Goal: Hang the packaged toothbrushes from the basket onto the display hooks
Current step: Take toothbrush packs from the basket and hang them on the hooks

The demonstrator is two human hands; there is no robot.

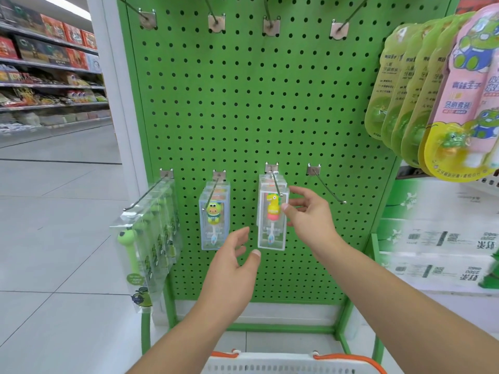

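Head view: my right hand pinches the dinosaur toothbrush box by its right edge, hung on the third of four lower hooks. My left hand hovers open just below-left. One white basket sits below.

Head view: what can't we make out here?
- Basket: cut off by the bottom edge, so its contents are unseen.
- Upper hooks: tips cut off by the top edge.
- Boxes behind the dinosaur toothbrush box: hidden by it, so no count.
- Right hand: thumb at the box's side; actual pinch unclear.
- Frog toothbrush packs at right: motion-blurred, small print unreadable.
- Aisle shelves at left: too small and blurred to identify.
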